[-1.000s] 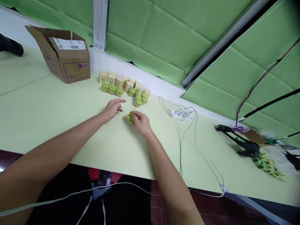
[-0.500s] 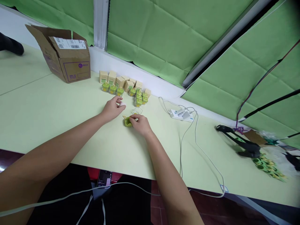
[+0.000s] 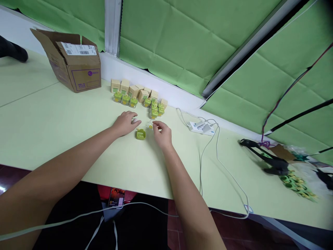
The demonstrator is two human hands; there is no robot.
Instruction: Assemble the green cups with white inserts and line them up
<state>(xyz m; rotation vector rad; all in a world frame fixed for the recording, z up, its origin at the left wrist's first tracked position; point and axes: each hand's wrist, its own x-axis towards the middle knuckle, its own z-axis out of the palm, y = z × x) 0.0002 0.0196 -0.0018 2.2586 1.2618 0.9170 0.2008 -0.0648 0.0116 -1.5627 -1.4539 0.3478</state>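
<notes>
A small white rounded piece (image 3: pixel 134 120) shows between the thumb and curled fingers of my left hand (image 3: pixel 125 124), which is low over the table. The fingers of my right hand (image 3: pixel 163 134) pinch at the edge of a small clear plastic cup (image 3: pixel 149 124) with a yellow mark. Between and below my hands lies a green lid-like shell (image 3: pixel 141 134), hollow side up, with a small loop at its back edge. Beyond them stand several finished-looking clear containers with green lids (image 3: pixel 133 101).
Several small cardboard boxes (image 3: pixel 124 86) line the wall behind the containers. An open carton (image 3: pixel 85 74) stands at the back left. To the right are a power strip (image 3: pixel 201 127) with trailing cables, a black strap-like object (image 3: pixel 275 163) and green-yellow parts (image 3: pixel 298 185).
My right hand has let go of the green shell and moved up and right to the clear cup. My left hand has come slightly nearer with the white piece.
</notes>
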